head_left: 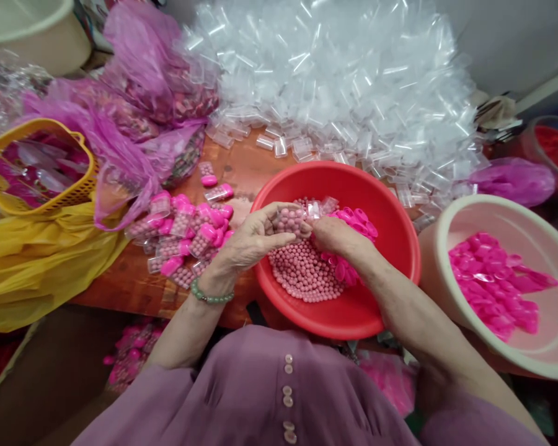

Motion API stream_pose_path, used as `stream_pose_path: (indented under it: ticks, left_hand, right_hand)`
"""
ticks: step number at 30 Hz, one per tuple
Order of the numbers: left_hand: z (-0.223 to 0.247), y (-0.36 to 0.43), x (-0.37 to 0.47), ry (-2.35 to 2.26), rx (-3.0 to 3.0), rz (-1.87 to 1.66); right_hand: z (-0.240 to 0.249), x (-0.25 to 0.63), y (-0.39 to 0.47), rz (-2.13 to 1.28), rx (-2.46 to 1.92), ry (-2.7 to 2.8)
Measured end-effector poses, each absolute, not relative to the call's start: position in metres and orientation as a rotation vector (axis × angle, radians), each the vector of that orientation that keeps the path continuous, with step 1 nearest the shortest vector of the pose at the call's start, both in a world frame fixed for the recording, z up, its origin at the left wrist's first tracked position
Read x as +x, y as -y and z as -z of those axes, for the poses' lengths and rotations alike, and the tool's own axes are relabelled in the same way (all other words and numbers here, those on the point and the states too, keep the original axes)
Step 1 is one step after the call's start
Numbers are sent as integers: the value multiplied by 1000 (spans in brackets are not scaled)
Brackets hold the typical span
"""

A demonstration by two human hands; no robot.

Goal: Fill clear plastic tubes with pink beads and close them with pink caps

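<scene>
My left hand [253, 235] grips a clear plastic container [289, 220] filled with pink beads, tilted over the red basin [400, 260]. Close by, the fingers of my right hand [332, 235] are bent and pressed together at the container's right end; what they hold, if anything, is hidden. Loose pink beads [302, 269] cover the basin's left part beneath both hands. Bright pink caps [356, 223] lie on the basin's right side, partly behind my right hand and forearm. One or two clear empty containers [328, 204] rest at the beads' far edge.
A tall heap of clear containers [335, 80] fills the table's back. Filled, pink-capped containers [190, 232] are piled left of the basin. A whitish tub [446, 248] of pink caps stands right. Purple bags [139, 124], a yellow basket [86, 167] and a yellow bag [41, 266] occupy the left.
</scene>
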State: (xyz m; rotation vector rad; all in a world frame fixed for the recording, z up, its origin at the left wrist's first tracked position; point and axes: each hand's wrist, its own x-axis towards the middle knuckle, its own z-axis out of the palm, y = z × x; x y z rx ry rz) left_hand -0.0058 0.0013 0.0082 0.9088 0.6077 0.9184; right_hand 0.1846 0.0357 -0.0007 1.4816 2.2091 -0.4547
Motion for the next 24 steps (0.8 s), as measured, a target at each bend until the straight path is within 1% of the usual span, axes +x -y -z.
stream_pose_path:
  ticks: [4, 6, 8, 11, 13, 15, 16, 18, 20, 22, 24]
  left_hand:
    - [-8, -3, -9, -568, 872, -892]
    - [-9, -3, -9, -556, 871, -884]
    - [-10, -2, -6, -559, 872, -874]
    - [-8, 0, 3, -637, 858, -961]
    - [-7, 1, 11, -700, 819, -1056]
    - [-8, 1, 18, -689, 747, -1083]
    - [-9, 1, 21, -654, 704, -1066]
    - [-12, 1, 24, -579, 623, -1044]
    - [-14, 0, 25, -552, 564, -1068]
    - [-14, -2, 24, -571, 523, -1110]
    - [-12, -4, 23, -599, 496, -1136]
  right_hand:
    - [-10, 204, -41, 486, 1509, -2373]
    - [-18, 216, -44, 645, 1654, -2524]
    - [-26, 225, -44, 1022, 1891, -2677]
    - [-36, 225, -41, 1829, 2167, -2702]
    - [-40, 216, -38, 2286, 2254, -2649]
    - [-41, 205, -35, 2562, 2280, -2630]
    - [-40, 200, -34, 2630, 2269, -2637]
    - [-38, 195, -33, 2624, 2235, -2689]
    - [-35, 195, -31, 2445, 2231, -2785]
    - [-34, 199, -30, 2144, 2258, -2915]
    - [-35, 205, -28, 1728, 2246, -3080]
